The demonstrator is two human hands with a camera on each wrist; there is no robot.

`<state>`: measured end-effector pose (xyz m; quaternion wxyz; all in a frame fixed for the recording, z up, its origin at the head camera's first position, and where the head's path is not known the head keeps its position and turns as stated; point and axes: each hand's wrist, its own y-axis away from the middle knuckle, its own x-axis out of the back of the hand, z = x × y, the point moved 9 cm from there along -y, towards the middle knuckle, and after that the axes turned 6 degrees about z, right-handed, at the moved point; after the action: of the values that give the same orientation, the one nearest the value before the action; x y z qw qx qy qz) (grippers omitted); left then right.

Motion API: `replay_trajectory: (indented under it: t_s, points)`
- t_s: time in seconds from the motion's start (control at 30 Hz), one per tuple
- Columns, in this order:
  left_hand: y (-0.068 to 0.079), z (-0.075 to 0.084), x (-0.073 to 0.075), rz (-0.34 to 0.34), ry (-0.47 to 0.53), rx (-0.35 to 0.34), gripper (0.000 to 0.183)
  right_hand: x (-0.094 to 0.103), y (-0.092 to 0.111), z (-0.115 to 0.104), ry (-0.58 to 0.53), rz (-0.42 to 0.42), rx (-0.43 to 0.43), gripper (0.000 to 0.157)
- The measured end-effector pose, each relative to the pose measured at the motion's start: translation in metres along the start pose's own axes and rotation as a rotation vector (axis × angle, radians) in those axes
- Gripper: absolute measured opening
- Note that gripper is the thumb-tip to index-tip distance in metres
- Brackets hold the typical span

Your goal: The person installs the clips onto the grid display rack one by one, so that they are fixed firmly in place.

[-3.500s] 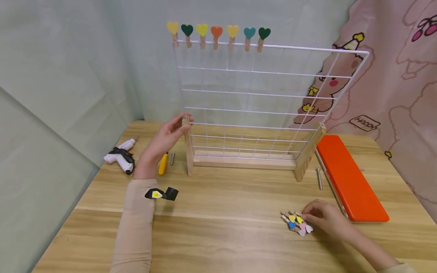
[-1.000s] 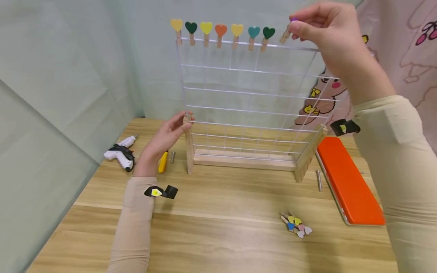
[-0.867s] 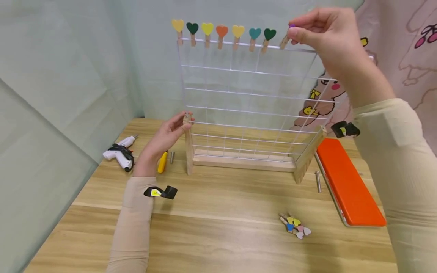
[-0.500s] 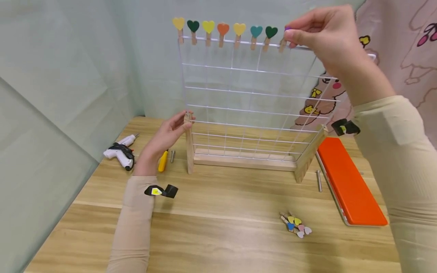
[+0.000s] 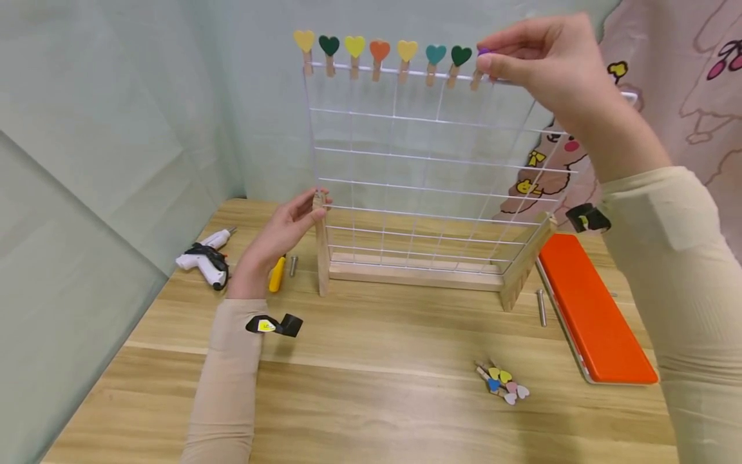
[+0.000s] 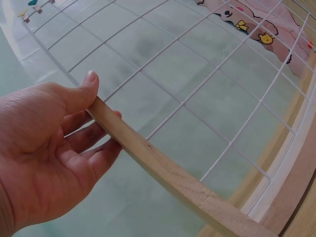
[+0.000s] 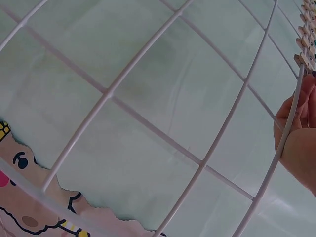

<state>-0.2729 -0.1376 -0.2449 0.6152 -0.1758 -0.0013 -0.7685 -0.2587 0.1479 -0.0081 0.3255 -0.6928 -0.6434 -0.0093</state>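
Observation:
A white wire grid point(image 5: 429, 154) stands upright in a wooden base, with a wooden post point(image 5: 322, 251) at its left. My left hand point(image 5: 284, 229) grips the top of that post, thumb on the near side and fingers behind, as the left wrist view also shows. Along the grid's top wire sits a row of small wooden clothespins with hearts, the last one dark green point(image 5: 460, 55). Just right of it, my right hand point(image 5: 556, 64) pinches a clothespin point(image 5: 476, 80) with a purple heart, its wooden end over the top wire. My fingers hide most of the heart.
A small pile of heart clothespins point(image 5: 501, 385) lies on the table point(image 5: 359, 374) at front right. An orange case point(image 5: 597, 309) and a bolt point(image 5: 542, 308) are right of the base. On the left lie a glue gun point(image 5: 204, 261), a yellow-handled tool point(image 5: 277, 274) and another bolt point(image 5: 293, 266).
My right hand has risen from the pile to the top wire with the purple-heart clothespin, then shifted slightly left and down onto the wire. My left hand has stayed on the post.

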Motion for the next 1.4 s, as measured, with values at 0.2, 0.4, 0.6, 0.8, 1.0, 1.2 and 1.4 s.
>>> replay_trajectory:
  t_s: [0.2,0.4,0.6,0.8,1.0,1.2,1.4]
  points:
    - [-0.001,-0.001,-0.001,0.002,0.004,0.013,0.051,0.012,0.006,0.0,-0.08,0.071,-0.002,0.045]
    - [0.0,-0.001,-0.002,0.002,-0.008,0.026,0.055,0.023,0.033,0.001,-0.297,0.125,0.11,0.034]
    - [0.001,0.003,-0.003,-0.006,0.014,-0.015,0.049,-0.002,0.087,0.045,-0.121,-0.017,0.153,0.024]
    - [0.001,0.005,0.003,0.003,0.001,-0.012,0.049,-0.046,0.158,0.131,0.252,-0.224,0.198,0.021]
    - [0.0,0.005,0.005,-0.009,0.024,-0.028,0.046,-0.067,0.225,0.205,0.334,-0.373,0.186,0.023]
    - [0.003,0.003,0.006,-0.01,0.041,-0.044,0.044,-0.065,0.274,0.24,0.299,-0.446,0.037,0.024]
    - [0.007,0.006,0.01,-0.003,0.025,-0.04,0.045,-0.064,0.291,0.242,0.285,-0.479,0.01,0.029]
